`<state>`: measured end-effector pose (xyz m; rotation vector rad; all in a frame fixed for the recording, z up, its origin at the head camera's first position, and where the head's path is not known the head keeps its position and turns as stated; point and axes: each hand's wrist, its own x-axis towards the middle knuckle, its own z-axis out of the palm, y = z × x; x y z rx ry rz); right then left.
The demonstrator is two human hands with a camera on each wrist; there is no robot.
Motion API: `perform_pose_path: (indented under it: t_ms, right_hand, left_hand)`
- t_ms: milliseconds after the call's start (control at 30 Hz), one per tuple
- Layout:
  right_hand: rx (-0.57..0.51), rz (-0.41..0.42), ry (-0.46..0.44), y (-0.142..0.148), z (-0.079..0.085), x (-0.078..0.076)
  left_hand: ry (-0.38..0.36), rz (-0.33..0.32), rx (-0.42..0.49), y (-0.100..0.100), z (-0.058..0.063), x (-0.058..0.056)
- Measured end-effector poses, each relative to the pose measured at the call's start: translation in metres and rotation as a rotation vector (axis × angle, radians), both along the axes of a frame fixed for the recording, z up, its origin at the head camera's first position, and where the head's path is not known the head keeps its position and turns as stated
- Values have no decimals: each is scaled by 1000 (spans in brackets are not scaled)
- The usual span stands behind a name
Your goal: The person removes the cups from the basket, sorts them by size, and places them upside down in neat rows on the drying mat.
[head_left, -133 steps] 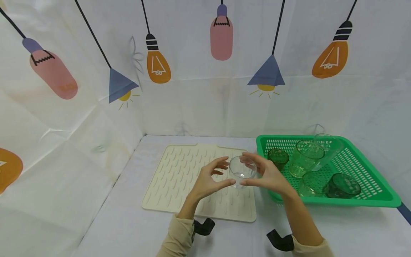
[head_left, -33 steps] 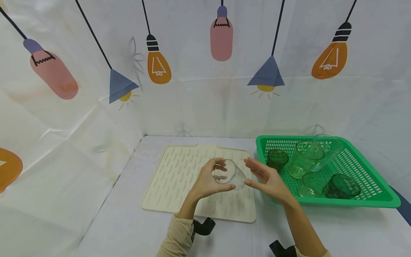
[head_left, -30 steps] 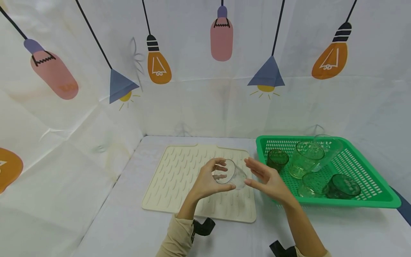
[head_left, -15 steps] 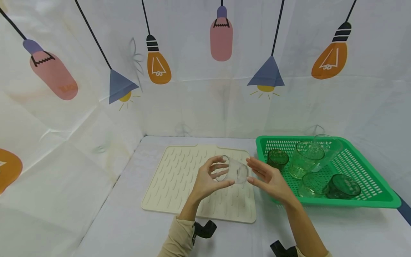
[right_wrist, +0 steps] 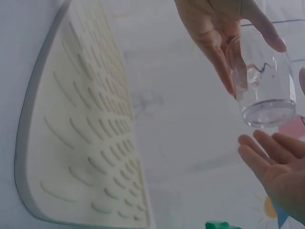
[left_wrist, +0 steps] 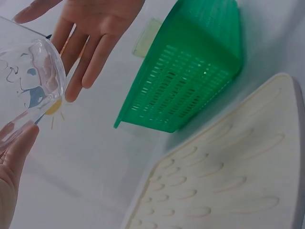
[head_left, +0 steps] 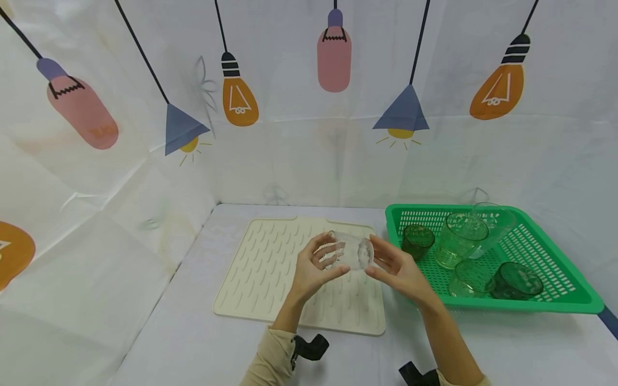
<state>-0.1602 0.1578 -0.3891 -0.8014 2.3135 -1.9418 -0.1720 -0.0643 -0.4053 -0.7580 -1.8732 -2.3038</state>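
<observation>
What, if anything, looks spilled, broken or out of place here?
No spill stands out, and the held glass shows no clear damage. But a dark glass at the front of the green basket seems tipped, not upright.

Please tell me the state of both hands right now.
Left hand: holding the clear glass.
Right hand: open, close to the glass's base.

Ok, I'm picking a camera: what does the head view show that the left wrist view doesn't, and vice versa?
Only the head view shows the inside of the green basket, five glasses in it, and the left sleeve.
Only the left wrist view shows the palm of the right hand face-on.
Both show that hand, the left hand, the clear glass it holds, the cream mat and the basket.
</observation>
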Motion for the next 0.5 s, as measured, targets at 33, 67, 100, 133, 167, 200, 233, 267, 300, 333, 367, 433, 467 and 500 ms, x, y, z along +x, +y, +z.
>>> perform_pose_path:
  t_ms: [33, 67, 100, 133, 167, 200, 233, 267, 300, 333, 367, 433, 467, 500]
  right_hand:
    - [-3, -3, -7, -1, 0, 0]
    - [-7, -5, -12, -3, 0, -1]
    - [-14, -5, -17, -4, -1, -1]
    - [-23, -4, -20, -6, -1, -1]
    - [-33, -3, -24, -8, -2, -2]
    - [-46, -1, -27, -10, -2, -2]
    - [-59, -1, -32, -12, -3, -3]
    - [-77, 2, -39, -13, -4, -3]
    - [-97, 5, -49, -15, -5, -4]
    - [-114, 4, -54, -17, -6, -4]
    - [-134, 4, -64, -19, -7, -4]
    - [-178, 5, -76, -21, -9, -5]
    - [-201, 7, -80, -22, -10, -5]
    - [-221, 9, -80, -23, -11, -5]
  left_hand:
    - [-10, -4, 17, 0, 0, 0]
    - [-20, -6, 28, 1, 0, 0]
    - [-31, -10, 43, 1, 0, 0]
    - [-40, -11, 56, 1, 0, 0]
    - [-49, -12, 69, 2, 0, 1]
    - [-56, -15, 81, 2, 0, 1]
    - [-62, -18, 92, 3, 0, 1]
    - [-67, -21, 104, 3, 0, 1]
    - [-72, -25, 118, 4, 1, 2]
    - [-77, -31, 130, 5, 1, 2]
    - [-82, -35, 141, 5, 2, 2]
    - [-94, -43, 160, 6, 2, 3]
    - [-101, -46, 168, 7, 2, 3]
    - [-108, -49, 176, 7, 2, 4]
